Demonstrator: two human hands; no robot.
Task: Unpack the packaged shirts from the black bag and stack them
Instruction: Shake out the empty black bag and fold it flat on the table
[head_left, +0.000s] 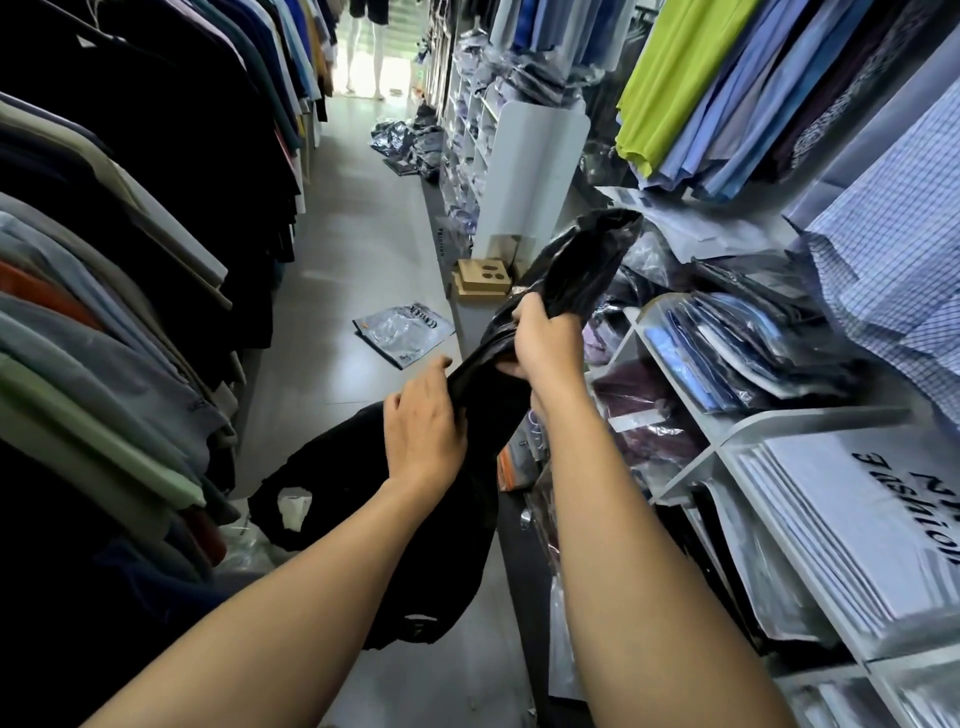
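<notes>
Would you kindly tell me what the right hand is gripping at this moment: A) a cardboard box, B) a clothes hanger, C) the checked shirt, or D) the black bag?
D: the right hand has its fingers curled round the twisted black bag, and the left hand holds the same bag lower down.

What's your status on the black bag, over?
Right hand grips black bag mid-length, left hand holds it lower. Bag twisted, held up; no shirt showing from it. One packaged shirt loose on floor ahead.
</notes>
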